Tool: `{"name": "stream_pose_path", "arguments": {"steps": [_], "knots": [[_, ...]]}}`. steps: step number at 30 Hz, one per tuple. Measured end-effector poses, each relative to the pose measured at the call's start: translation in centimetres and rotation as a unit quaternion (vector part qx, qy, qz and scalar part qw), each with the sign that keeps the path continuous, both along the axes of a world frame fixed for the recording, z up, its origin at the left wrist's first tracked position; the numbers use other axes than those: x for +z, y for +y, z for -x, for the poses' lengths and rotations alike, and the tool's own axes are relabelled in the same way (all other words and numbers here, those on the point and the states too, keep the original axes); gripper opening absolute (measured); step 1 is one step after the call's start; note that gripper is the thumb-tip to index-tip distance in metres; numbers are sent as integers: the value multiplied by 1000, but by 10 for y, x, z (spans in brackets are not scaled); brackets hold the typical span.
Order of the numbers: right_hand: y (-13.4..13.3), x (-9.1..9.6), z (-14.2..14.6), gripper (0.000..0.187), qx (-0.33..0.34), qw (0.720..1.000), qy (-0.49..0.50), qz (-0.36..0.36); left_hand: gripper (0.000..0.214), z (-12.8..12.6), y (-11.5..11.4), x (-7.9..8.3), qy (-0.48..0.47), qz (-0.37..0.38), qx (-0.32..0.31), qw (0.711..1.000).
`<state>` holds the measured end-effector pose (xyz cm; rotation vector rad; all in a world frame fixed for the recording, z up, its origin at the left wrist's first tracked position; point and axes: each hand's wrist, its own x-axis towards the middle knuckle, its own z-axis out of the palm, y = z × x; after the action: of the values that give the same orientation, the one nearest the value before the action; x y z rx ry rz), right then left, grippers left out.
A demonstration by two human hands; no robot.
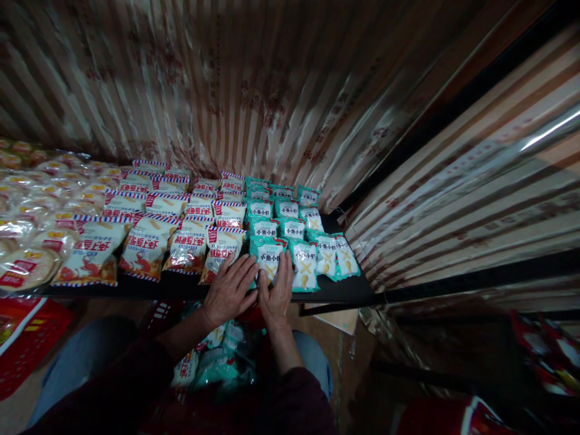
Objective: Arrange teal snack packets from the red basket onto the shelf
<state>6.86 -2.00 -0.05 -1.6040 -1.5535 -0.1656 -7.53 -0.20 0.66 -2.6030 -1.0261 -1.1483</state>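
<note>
At the front edge of the black shelf point(149, 290), my left hand point(230, 289) lies with fingers stretched out over the lower part of a white snack bag with red lettering point(223, 246) and beside a teal-and-white snack bag point(270, 254). My right hand point(276, 290) rests against that teal bag's right side, its fingers extended and the thumb apart. Both hands frame the bag, which leans in the front row. Touching close on the right stands another teal-and-white bag point(305, 266). Neither hand is wrapped round anything.
Rows of red-lettered bags point(145, 244) and round clear-wrapped packs point(29, 266) fill the shelf leftward. Below my arms, a red basket holds loose teal bags point(220, 365). Another red basket point(34, 341) stands at left. Striped plastic sheeting point(272, 90) hangs behind; a dark frame bar runs right.
</note>
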Motion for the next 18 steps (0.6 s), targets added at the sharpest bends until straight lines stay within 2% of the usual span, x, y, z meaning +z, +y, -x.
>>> {"name": "stream_pose_path", "arguments": {"steps": [5, 13, 18], "knots": [[2, 1, 1, 58, 9, 1000, 8, 15, 42, -1, 1, 0, 3, 6, 14, 1000], [1, 1, 1, 59, 6, 1000, 9, 0, 49, 0, 0, 0, 0, 1, 9, 1000], [5, -2, 1, 56, 8, 1000, 4, 18, 48, -1, -1, 0, 6, 1, 8, 1000]]}}
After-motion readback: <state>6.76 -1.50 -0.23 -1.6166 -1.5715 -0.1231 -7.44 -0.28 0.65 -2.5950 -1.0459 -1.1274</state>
